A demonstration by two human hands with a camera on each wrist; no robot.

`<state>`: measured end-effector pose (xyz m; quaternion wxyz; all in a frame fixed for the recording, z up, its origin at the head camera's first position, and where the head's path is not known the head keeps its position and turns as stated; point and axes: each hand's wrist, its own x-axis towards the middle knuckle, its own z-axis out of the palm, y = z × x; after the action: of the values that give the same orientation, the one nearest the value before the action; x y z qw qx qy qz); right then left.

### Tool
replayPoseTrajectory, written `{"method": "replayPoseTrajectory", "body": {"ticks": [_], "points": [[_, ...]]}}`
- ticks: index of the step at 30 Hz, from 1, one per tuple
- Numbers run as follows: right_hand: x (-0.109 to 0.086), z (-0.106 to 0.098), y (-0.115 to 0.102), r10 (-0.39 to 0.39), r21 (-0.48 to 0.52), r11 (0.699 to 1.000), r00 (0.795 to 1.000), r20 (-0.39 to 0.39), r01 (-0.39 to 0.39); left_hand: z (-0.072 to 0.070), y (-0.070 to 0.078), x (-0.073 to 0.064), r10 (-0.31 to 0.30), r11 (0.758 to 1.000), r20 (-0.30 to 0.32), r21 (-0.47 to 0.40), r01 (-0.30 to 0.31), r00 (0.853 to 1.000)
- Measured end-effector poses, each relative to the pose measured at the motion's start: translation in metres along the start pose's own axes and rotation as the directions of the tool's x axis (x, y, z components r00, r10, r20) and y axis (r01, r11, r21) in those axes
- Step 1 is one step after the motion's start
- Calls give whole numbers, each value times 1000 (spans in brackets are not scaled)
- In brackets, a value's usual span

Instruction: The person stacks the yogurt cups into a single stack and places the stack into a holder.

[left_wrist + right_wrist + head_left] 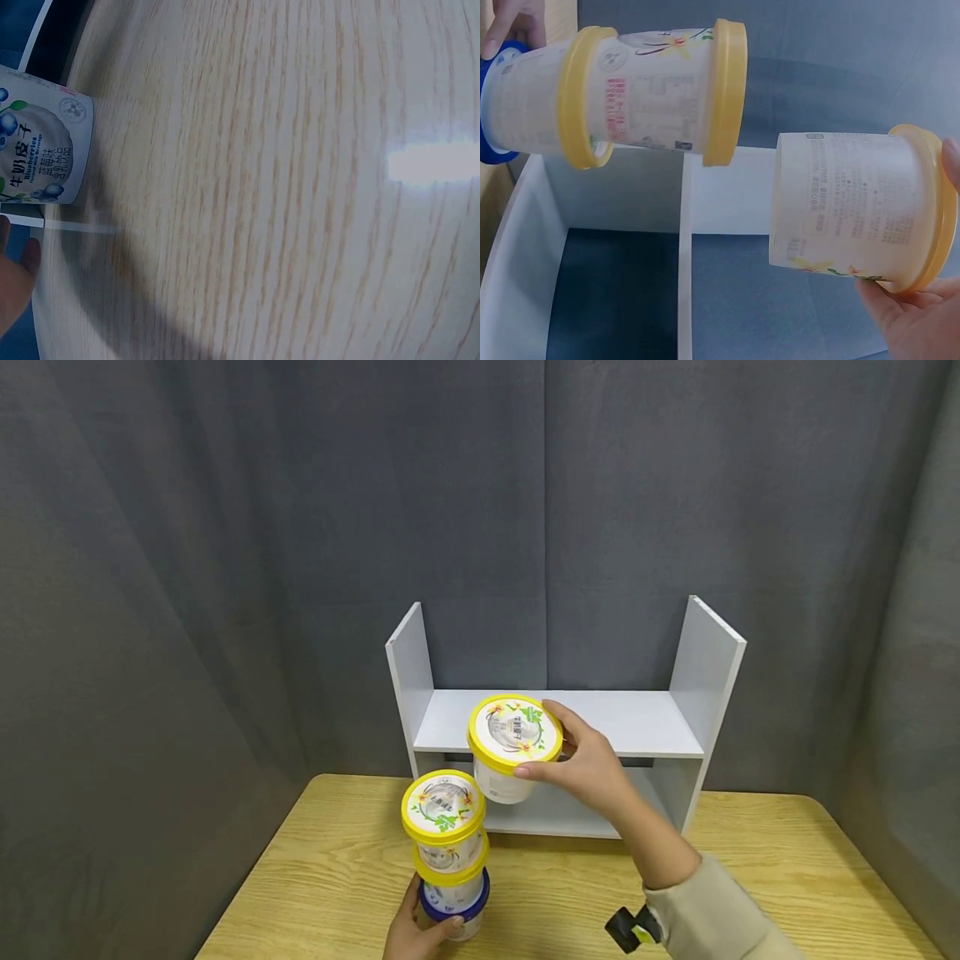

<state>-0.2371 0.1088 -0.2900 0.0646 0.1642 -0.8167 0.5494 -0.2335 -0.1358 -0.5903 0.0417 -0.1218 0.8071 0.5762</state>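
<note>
A stack of cup-shaped tubs stands over the table at centre left of the head view. Two yellow-lidded tubs (444,810) sit above a blue-lidded tub (467,928) with blueberries printed on its side, seen also in the left wrist view (45,142). My left hand (420,933) grips the blue-lidded tub low in the stack, thumb across its front. Up and to the right, my right hand (581,768) holds another yellow-lidded tub (504,785) by its lid rim, in the air in front of the shelf. In the right wrist view this tub (847,202) is apart from the stack.
Behind the tubs stands a white two-level shelf (630,714) with raised side panels, at the back of the wooden table (337,860). Grey curtains (480,527) hang behind and at both sides. A black device (633,930) is strapped by my right sleeve.
</note>
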Motion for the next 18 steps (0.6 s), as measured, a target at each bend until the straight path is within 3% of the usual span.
{"method": "replayPoseTrajectory", "body": {"ticks": [18], "points": [[10,28,-13,-34,123,992,993,111,21,2,-14,15,15,1000,-7,2,-15,1000]]}}
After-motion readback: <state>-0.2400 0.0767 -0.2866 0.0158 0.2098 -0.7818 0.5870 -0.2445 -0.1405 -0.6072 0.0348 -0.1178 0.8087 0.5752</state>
